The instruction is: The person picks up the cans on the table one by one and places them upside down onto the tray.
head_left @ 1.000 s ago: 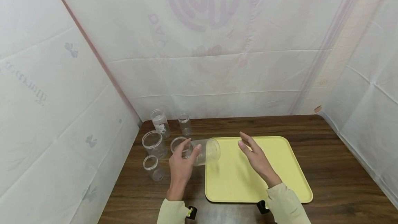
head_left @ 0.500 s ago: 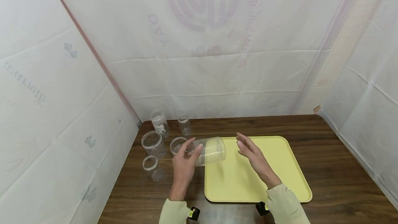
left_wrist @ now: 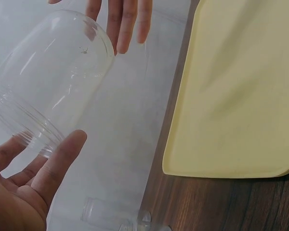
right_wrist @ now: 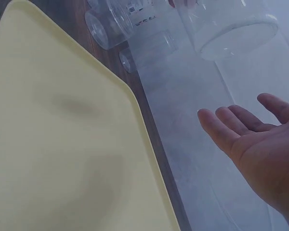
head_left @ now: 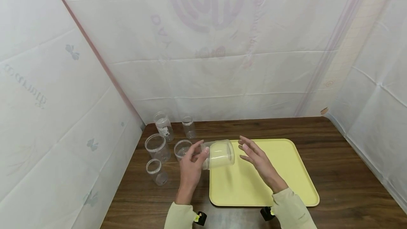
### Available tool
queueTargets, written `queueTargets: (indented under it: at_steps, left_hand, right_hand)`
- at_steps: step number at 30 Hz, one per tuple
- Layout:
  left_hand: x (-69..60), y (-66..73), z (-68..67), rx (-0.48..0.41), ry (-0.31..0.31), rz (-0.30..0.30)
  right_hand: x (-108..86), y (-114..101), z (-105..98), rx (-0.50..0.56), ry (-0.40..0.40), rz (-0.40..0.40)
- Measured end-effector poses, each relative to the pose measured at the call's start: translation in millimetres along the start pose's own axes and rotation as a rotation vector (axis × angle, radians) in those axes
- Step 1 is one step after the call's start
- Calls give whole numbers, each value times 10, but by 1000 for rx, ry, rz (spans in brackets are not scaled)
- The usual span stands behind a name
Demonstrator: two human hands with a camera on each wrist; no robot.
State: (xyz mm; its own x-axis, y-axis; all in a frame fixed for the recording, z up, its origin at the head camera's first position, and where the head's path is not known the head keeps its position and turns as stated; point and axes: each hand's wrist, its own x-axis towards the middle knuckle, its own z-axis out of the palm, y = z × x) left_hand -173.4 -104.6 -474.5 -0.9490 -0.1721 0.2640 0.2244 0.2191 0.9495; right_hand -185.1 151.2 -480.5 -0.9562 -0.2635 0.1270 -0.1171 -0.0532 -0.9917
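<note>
My left hand (head_left: 190, 169) grips a clear plastic jar (head_left: 219, 154) near its threaded mouth. The jar lies sideways in the air, its base pointing right, above the left part of the yellow tray (head_left: 248, 190). In the left wrist view the thumb and fingers (left_wrist: 62, 159) pinch the threaded neck of the jar (left_wrist: 62, 62). Close to the jar's base, my right hand (head_left: 262, 165) hovers over the tray with fingers extended and nothing in it. The right wrist view shows a gap between that hand (right_wrist: 265, 139) and the jar's base (right_wrist: 241, 38).
Several clear jars stand on the wooden table left of the tray: a wide one (head_left: 158, 147), a small one (head_left: 157, 172), a labelled one (head_left: 164, 127), a slim one (head_left: 189, 127) and one behind the left hand (head_left: 182, 147). White sheeting (head_left: 222, 80) walls the back and sides.
My left hand has carried the jar rightward over the tray, and its base has turned away from view. The right hand has shifted slightly left, closer to the jar.
</note>
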Motion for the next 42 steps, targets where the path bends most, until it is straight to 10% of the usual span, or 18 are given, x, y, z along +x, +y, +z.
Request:
queueTargets:
  at_steps: [42]
  left_hand:
    - [-46,-38,120,-127,-94,-34]
  right_hand:
    - [-61,29,136,50,-146,36]
